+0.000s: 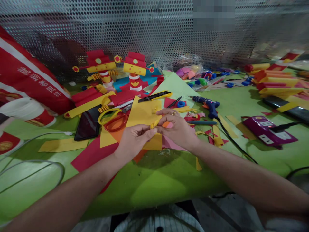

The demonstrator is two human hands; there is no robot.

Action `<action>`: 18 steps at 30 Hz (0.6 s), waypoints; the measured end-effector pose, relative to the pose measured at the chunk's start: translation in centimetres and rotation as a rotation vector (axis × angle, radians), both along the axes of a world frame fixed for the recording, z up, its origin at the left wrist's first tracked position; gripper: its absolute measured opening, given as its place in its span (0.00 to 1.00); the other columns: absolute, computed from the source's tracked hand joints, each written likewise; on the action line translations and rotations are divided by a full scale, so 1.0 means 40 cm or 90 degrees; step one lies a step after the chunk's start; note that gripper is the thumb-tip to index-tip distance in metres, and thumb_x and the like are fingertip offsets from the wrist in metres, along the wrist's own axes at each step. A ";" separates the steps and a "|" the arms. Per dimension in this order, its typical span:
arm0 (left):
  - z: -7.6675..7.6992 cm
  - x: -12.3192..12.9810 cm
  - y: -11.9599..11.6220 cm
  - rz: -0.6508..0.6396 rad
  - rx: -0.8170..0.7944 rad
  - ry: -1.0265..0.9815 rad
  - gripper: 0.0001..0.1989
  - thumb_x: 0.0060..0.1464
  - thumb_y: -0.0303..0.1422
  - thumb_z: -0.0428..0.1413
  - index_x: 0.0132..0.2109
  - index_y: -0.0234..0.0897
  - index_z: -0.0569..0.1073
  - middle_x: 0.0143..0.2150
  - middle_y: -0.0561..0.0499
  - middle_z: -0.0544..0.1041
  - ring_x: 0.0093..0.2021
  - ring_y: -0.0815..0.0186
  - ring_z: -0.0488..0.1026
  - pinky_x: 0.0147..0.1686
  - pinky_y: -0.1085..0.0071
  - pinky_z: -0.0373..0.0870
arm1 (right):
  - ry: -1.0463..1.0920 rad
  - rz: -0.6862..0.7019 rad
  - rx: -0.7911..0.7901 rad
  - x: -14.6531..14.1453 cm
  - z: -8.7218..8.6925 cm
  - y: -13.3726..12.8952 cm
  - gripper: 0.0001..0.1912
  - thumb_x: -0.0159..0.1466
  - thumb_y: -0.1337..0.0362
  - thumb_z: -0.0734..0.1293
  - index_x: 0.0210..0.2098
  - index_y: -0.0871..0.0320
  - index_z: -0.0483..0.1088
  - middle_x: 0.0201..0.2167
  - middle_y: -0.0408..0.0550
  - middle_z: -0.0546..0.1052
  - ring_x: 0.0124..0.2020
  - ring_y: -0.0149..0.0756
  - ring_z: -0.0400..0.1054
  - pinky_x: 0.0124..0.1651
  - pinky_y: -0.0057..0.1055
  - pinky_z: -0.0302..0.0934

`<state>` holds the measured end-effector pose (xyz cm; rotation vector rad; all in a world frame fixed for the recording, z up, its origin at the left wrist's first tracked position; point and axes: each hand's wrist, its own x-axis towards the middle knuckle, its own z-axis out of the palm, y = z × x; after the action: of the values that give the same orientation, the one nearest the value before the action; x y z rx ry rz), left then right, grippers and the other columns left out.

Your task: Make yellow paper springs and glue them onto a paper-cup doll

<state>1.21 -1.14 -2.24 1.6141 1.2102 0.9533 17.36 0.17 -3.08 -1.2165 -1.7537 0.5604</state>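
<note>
A small folded yellow paper strip [154, 123] is pinched between my two hands above the yellow sheets [142, 112]. My left hand [135, 138] closes thumb and fingers on its left end. From the right, my right hand [177, 129] grips the other end with thumb and fingertips; a ring shows on one finger. Scissors with red and yellow handles [117, 121] lie left of the hands. Just beyond the hands is a yellow and black cutter [155, 96]. Orange and pink paper pieces lie beneath my fingers.
Two red-hatted paper figures [135, 67] stand at the back. A dark phone [88, 124] and paper cups [31, 111] are at left. On the right are a blue glue gun [209, 104], its cable and a purple power strip [269, 130].
</note>
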 end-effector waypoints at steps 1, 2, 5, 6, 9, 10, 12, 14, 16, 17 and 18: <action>0.001 0.000 0.000 0.002 0.011 0.021 0.14 0.47 0.41 0.58 0.23 0.35 0.72 0.19 0.55 0.70 0.21 0.72 0.64 0.22 0.76 0.60 | -0.001 0.003 -0.002 -0.001 0.000 -0.001 0.11 0.51 0.56 0.71 0.21 0.55 0.68 0.41 0.49 0.75 0.50 0.45 0.63 0.53 0.50 0.53; 0.002 -0.001 0.001 0.003 0.020 0.036 0.14 0.47 0.41 0.57 0.22 0.35 0.71 0.19 0.55 0.70 0.21 0.72 0.63 0.22 0.76 0.60 | -0.004 0.005 0.000 -0.001 0.000 -0.003 0.11 0.51 0.57 0.71 0.20 0.55 0.67 0.41 0.49 0.75 0.50 0.45 0.63 0.52 0.50 0.53; 0.006 -0.003 0.002 -0.017 0.036 0.050 0.15 0.51 0.40 0.53 0.22 0.35 0.70 0.19 0.54 0.70 0.22 0.71 0.65 0.24 0.75 0.61 | -0.024 0.012 0.040 -0.003 -0.003 -0.005 0.12 0.52 0.57 0.71 0.19 0.55 0.66 0.41 0.49 0.75 0.51 0.45 0.62 0.52 0.49 0.53; 0.007 -0.004 0.002 -0.027 0.041 0.053 0.16 0.52 0.40 0.52 0.23 0.35 0.70 0.19 0.54 0.71 0.23 0.71 0.66 0.24 0.75 0.62 | -0.032 0.018 0.059 -0.003 -0.004 -0.005 0.13 0.52 0.57 0.71 0.19 0.55 0.65 0.41 0.48 0.75 0.51 0.46 0.62 0.52 0.49 0.53; 0.009 -0.008 0.002 -0.044 0.064 0.079 0.17 0.54 0.41 0.50 0.24 0.36 0.70 0.19 0.54 0.70 0.23 0.70 0.65 0.25 0.74 0.61 | -0.047 0.044 0.092 -0.001 -0.008 -0.004 0.13 0.53 0.57 0.70 0.19 0.55 0.66 0.41 0.48 0.75 0.52 0.45 0.62 0.53 0.48 0.54; 0.009 -0.009 0.002 -0.045 0.077 0.092 0.17 0.54 0.41 0.49 0.24 0.36 0.70 0.19 0.54 0.70 0.22 0.70 0.65 0.24 0.75 0.61 | -0.047 0.052 0.097 0.000 -0.008 -0.004 0.12 0.54 0.57 0.69 0.20 0.55 0.66 0.41 0.48 0.75 0.51 0.44 0.63 0.52 0.47 0.54; 0.007 -0.011 0.003 -0.039 0.109 0.121 0.18 0.55 0.41 0.48 0.23 0.36 0.69 0.19 0.54 0.69 0.22 0.71 0.65 0.24 0.75 0.60 | -0.042 0.066 0.103 0.003 -0.006 -0.003 0.12 0.56 0.56 0.68 0.21 0.55 0.66 0.40 0.50 0.76 0.49 0.43 0.64 0.51 0.46 0.55; 0.004 -0.013 0.003 -0.035 0.140 0.152 0.18 0.56 0.41 0.48 0.23 0.36 0.69 0.19 0.54 0.68 0.22 0.70 0.65 0.24 0.75 0.60 | -0.030 0.073 0.102 0.005 0.000 -0.005 0.12 0.57 0.55 0.67 0.24 0.55 0.67 0.41 0.51 0.76 0.49 0.43 0.65 0.52 0.45 0.55; 0.001 -0.015 0.003 -0.035 0.162 0.176 0.18 0.56 0.41 0.47 0.23 0.36 0.69 0.19 0.54 0.69 0.22 0.70 0.65 0.24 0.75 0.59 | -0.023 0.075 0.067 0.006 0.010 -0.008 0.11 0.56 0.54 0.67 0.27 0.55 0.68 0.39 0.50 0.76 0.46 0.42 0.67 0.50 0.43 0.57; -0.001 -0.015 0.003 -0.036 0.168 0.185 0.18 0.56 0.41 0.47 0.23 0.36 0.69 0.20 0.54 0.69 0.23 0.70 0.66 0.24 0.75 0.59 | -0.023 0.079 0.032 0.006 0.016 -0.009 0.12 0.56 0.53 0.67 0.28 0.55 0.68 0.37 0.50 0.77 0.43 0.40 0.68 0.48 0.41 0.58; -0.001 -0.016 0.003 -0.035 0.172 0.190 0.18 0.56 0.41 0.48 0.24 0.36 0.69 0.20 0.54 0.70 0.23 0.69 0.66 0.24 0.75 0.59 | -0.019 0.089 -0.011 0.005 0.020 -0.011 0.12 0.56 0.53 0.66 0.28 0.56 0.69 0.33 0.49 0.77 0.38 0.39 0.70 0.44 0.38 0.60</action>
<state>0.58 -1.01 -2.29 2.0513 1.2670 0.8912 17.56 -0.27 -2.27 -1.1253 -1.8731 0.6421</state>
